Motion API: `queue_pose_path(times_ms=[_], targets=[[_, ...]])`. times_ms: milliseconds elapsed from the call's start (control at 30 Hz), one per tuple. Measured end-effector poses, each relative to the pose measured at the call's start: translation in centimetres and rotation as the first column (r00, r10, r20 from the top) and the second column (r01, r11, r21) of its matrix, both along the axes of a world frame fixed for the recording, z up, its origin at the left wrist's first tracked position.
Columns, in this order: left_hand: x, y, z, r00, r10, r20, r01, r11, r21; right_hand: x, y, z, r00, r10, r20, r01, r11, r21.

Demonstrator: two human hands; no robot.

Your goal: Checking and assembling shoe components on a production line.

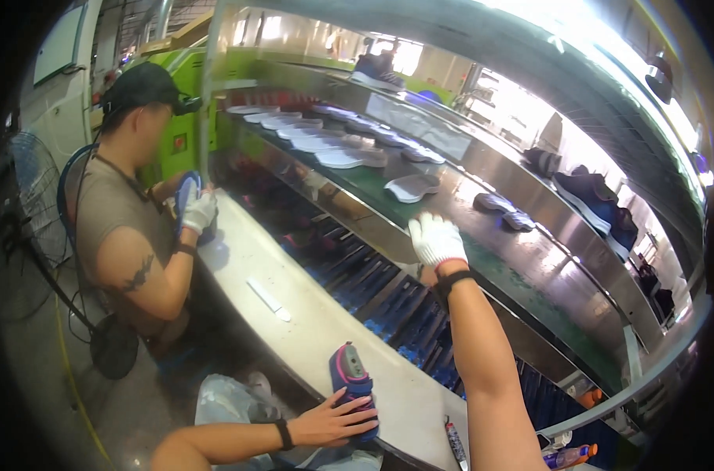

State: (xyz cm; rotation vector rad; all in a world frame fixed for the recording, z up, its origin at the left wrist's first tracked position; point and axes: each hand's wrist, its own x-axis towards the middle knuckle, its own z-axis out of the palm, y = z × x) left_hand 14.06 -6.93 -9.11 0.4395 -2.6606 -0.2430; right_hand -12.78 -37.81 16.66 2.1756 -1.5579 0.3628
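Note:
My bare left hand is closed round a navy shoe upper with pink trim, which stands at the near edge of the white bench. Its toe end is hidden under my fingers. My right hand, in a white knitted glove, reaches far forward over the green conveyor belt. Its fingers are stretched out and hold nothing. Just beyond the fingertips lies a single white shoe sole, apart from the glove. More white soles lie in rows farther left on the belt, and a pair of dark-topped soles lies to the right.
A co-worker sits at the left, holding a blue shoe part in gloved hands. A white strip lies on the bench. Dark rollers run below the belt. Finished shoes stand on the upper shelf. A pen-like tool and bottle are near my right arm.

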Motion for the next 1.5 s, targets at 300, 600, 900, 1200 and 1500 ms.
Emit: queue_pose_path(times_ms=[300, 600, 900, 1200, 1500], targets=[[-4.8, -4.5, 2.7, 0.983, -0.126, -0.134, 0.080, 0.949, -0.304, 6.9, -1.6, 4.4, 0.933, -0.193, 0.303, 0.077, 0.931, 0.356], [-5.5, -0.1, 11.7, 0.875, 0.096, -0.474, 0.099, 0.924, 0.370, -2.1, 10.5, -1.8, 0.873, 0.202, 0.444, -0.007, 0.915, -0.403], [-2.6, 0.9, 11.7, 0.787, -0.002, -0.617, 0.035, 0.999, 0.042, -3.5, 38.1, -9.3, 0.579, 0.612, 0.539, -0.170, 0.737, -0.654], [-2.5, 3.9, 11.4, 0.769, 0.282, -0.573, 0.051, 0.867, 0.496, 3.1, 46.3, -17.1, -0.168, 0.132, 0.977, -0.169, 0.972, -0.161], [-1.8, 5.1, 10.9, 0.774, 0.210, -0.597, 0.162, 0.846, 0.509, 3.4, 45.9, -18.9, 0.142, 0.252, 0.957, -0.232, 0.949, -0.216]])
